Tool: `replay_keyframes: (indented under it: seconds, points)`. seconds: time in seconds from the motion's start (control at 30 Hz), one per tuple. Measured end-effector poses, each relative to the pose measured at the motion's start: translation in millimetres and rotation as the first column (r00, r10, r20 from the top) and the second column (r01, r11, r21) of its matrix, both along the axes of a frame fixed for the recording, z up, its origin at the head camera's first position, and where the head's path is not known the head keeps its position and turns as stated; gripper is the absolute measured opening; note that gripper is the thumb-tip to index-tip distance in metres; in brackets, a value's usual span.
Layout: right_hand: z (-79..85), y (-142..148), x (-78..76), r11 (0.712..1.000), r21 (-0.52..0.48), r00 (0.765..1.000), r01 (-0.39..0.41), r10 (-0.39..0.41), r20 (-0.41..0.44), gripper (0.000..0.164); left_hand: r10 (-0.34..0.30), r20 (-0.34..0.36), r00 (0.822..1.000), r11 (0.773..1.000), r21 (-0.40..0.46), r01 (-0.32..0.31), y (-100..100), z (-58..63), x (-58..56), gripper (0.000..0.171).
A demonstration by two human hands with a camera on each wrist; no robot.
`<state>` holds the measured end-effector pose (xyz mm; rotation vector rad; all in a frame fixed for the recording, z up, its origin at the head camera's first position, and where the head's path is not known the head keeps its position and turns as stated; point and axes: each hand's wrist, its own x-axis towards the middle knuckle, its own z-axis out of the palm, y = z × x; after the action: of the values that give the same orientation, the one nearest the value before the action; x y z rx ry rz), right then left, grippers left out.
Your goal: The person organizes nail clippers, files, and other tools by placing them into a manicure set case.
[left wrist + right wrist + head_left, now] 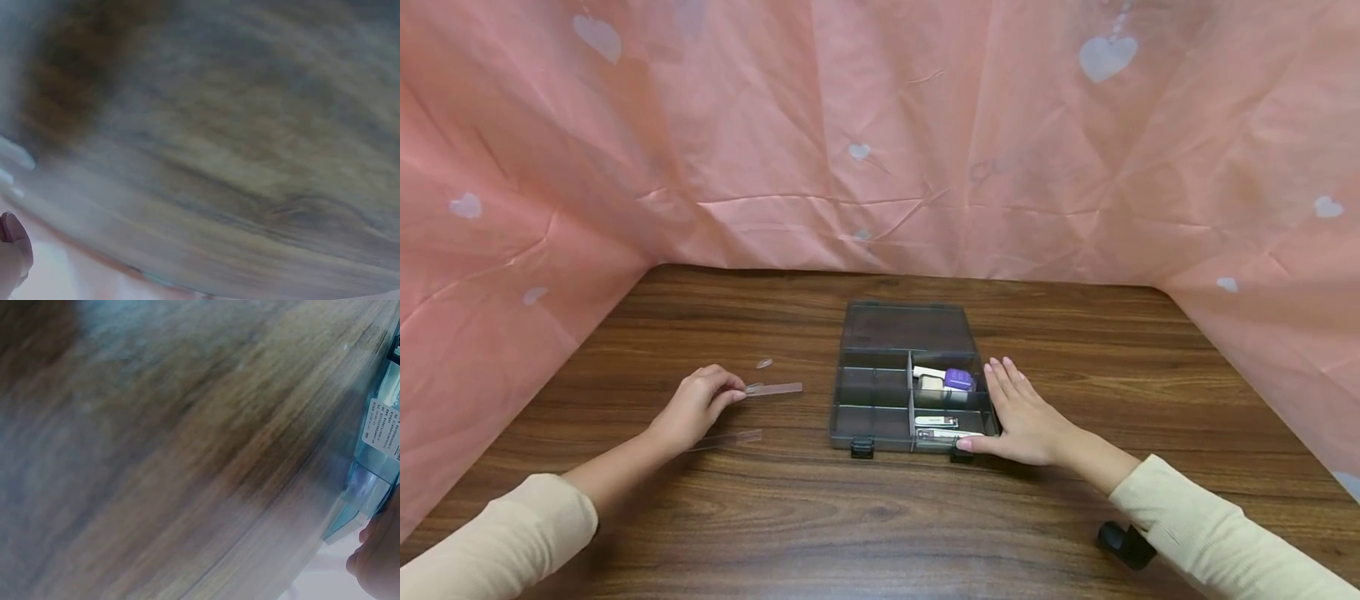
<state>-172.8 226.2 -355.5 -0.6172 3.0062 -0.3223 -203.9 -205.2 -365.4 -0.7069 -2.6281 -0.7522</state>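
A dark, see-through compartment box [872, 385] lies on the table with its lid [910, 327] tipped back. Inside on the right are a purple nail polish bottle [958, 380], a pale bottle with a white cap [931, 382] and nail clippers [936, 422]. My right hand [1028, 423] rests along the box's right side, fingers straight, thumb at the front edge. To the left of the box, my left hand [700, 402] pinches the end of a clear plastic strip [778, 388] between thumb and fingers. The right wrist view shows a label [382, 428] on the box.
A small clear oval piece [764, 363] lies just beyond the left hand. Another clear strip [737, 437] is on the wooden table [850, 517] nearer me. By my right sleeve sits a black object [1126, 546]. Pink cloth [895, 142] hangs around the table.
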Motion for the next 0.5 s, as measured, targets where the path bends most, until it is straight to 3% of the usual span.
replay_keyframes:
  seconds: [0.27,0.5]
  points:
    - [-0.8,-0.3,-0.2,1.0,-0.001,1.0,0.002,-0.002,-0.003,0.112,-0.008,-0.105,0.994,0.999,0.051,0.013,5.3,8.0,-4.6,0.005]
    - [-1.2,0.3,-0.6,1.0,-0.001,1.0,0.006,-0.006,0.004,0.112,0.002,-0.113,0.994,0.996,0.092,0.008,12.2,13.9,-4.2,0.006]
